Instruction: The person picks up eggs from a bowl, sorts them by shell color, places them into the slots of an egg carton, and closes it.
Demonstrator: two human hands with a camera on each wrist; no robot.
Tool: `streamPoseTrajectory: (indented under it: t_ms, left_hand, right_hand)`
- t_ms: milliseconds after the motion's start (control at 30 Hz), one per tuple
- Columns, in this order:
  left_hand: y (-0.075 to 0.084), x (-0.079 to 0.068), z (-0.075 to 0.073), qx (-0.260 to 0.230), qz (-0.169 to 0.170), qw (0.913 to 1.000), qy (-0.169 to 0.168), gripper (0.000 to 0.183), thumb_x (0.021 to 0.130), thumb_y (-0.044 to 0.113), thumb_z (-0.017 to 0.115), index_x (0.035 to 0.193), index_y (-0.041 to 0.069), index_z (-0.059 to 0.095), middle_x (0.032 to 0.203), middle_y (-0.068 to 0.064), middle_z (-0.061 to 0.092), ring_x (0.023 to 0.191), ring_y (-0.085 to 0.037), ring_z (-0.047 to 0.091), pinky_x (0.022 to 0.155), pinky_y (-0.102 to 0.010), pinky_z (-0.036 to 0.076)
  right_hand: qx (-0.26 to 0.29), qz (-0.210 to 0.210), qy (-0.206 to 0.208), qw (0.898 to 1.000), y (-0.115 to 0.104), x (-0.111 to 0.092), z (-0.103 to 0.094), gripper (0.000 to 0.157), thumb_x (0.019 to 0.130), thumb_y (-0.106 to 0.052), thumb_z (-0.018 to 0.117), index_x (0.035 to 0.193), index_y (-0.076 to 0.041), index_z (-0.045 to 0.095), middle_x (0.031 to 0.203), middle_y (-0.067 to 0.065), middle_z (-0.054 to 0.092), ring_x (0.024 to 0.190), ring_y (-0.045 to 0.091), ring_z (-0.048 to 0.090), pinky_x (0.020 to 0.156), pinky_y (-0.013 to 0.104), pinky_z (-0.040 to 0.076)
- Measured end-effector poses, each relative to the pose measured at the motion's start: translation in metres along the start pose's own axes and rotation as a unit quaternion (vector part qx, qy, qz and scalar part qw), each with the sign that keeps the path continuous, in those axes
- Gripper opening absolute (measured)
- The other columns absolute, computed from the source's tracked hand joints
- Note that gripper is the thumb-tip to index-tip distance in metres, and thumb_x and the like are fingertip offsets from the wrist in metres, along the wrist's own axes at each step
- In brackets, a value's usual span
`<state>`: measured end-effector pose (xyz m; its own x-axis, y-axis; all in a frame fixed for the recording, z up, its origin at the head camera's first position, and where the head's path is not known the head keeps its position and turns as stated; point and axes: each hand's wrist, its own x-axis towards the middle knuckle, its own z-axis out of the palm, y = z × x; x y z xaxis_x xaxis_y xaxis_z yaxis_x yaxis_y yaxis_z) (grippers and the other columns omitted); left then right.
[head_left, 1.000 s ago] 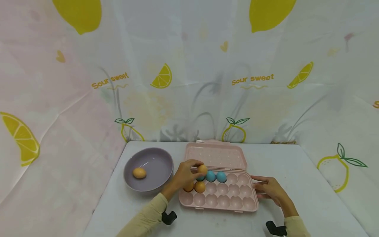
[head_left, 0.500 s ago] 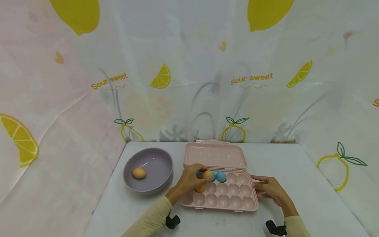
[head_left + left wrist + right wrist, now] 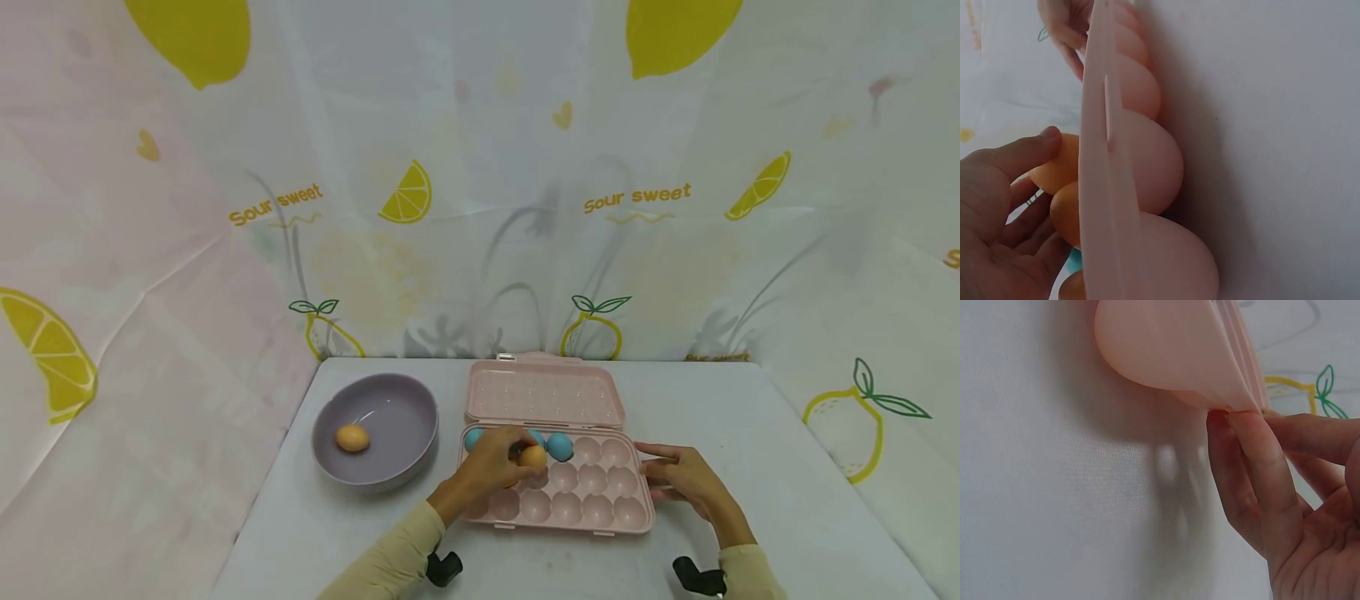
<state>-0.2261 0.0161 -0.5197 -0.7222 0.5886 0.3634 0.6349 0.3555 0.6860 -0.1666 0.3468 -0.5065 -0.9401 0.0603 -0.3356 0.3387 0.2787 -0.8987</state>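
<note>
My left hand [image 3: 491, 462] pinches a brown egg [image 3: 533, 457] between thumb and fingers, over the middle row of a pink plastic egg box [image 3: 505, 505]. In the left wrist view that egg [image 3: 1063, 165] sits between the fingers, beside another brown egg [image 3: 1067, 215] in the box. Several blue eggs [image 3: 559, 447] stand in the back row, partly covered by my hand. At the box's right end my right hand [image 3: 686, 479] holds the rim [image 3: 1235, 381] with its fingertips. The lid [image 3: 546, 396] lies folded back.
Left of the box stands a grey-purple bowl [image 3: 405, 417] with one brown egg [image 3: 352, 438] in it. The white table [image 3: 712, 408] meets a lemon-printed cloth [image 3: 480, 208] at the back. Bare hollows [image 3: 592, 481] show on the box's right side.
My left hand has carried the brown egg right and toward me, from the back row to the middle row. My right hand stays at the box's right end.
</note>
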Motion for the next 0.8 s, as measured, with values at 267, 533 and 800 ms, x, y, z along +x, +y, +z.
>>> streamPoseTrajectory:
  t_ms: [267, 533, 800]
  left_hand:
    - [0.002, -0.004, 0.004, 0.062, 0.006, 0.9976, -0.029, 0.021, 0.082, 0.02, 0.08, 0.098, 0.01, 0.072, 0.094, 0.004, 0.065, 0.084, -0.004, 0.059, 0.073, -0.013, 0.047]
    - [0.004, -0.002, 0.0, 0.03, 0.006, 0.999, -0.033, 0.014, 0.084, 0.014, 0.077, 0.095, 0.007, 0.072, 0.093, -0.001, 0.066, 0.088, -0.013, 0.064, 0.075, -0.019, 0.052]
    - [0.002, -0.001, -0.012, 0.019, -0.01, 0.9995, -0.024, 0.023, 0.084, 0.017, 0.078, 0.103, 0.006, 0.072, 0.1, 0.001, 0.067, 0.093, -0.016, 0.064, 0.08, -0.029, 0.054]
  right_hand:
    - [0.007, -0.009, -0.016, 1.0, 0.002, 0.0, -0.002, 0.05, 0.09, -0.005, 0.063, 0.138, 0.005, 0.05, 0.109, 0.02, 0.069, 0.093, 0.027, 0.069, 0.071, 0.039, 0.058]
    - [0.0, -0.007, -0.003, 1.0, 0.0, 0.0, -0.001, 0.049, 0.09, -0.005, 0.063, 0.136, 0.005, 0.052, 0.106, 0.018, 0.07, 0.091, 0.027, 0.07, 0.07, 0.038, 0.058]
    - [-0.001, -0.001, -0.001, 1.0, 0.002, 0.001, 0.0, 0.049, 0.09, -0.005, 0.063, 0.137, 0.004, 0.052, 0.106, 0.017, 0.07, 0.091, 0.026, 0.07, 0.069, 0.037, 0.058]
